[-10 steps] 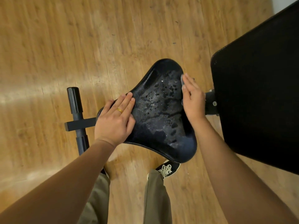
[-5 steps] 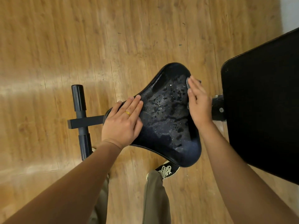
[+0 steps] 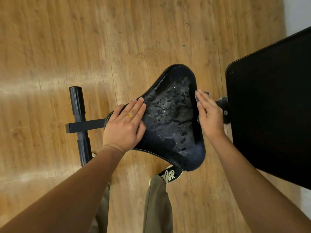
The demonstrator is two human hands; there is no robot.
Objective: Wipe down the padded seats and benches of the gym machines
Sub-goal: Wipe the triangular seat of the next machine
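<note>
The padded seat carries spray drops over its middle, so the wiping seems hardly begun. The left grip rests flat, released, on its left end. The right grip, fingers straight, presses a small cloth at its right edge.

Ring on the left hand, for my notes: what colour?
Gold; the ring shows best in the head view.

The left forearm stretches up from 7 o'clock, bare, with the wrist straight. The left hand lies flat, palm down, its fingers straight and close together, pointing to 1 o'clock. The right forearm stretches up from 5 o'clock. The right hand stands on edge, fingers straight, aimed at 11 o'clock.
</note>
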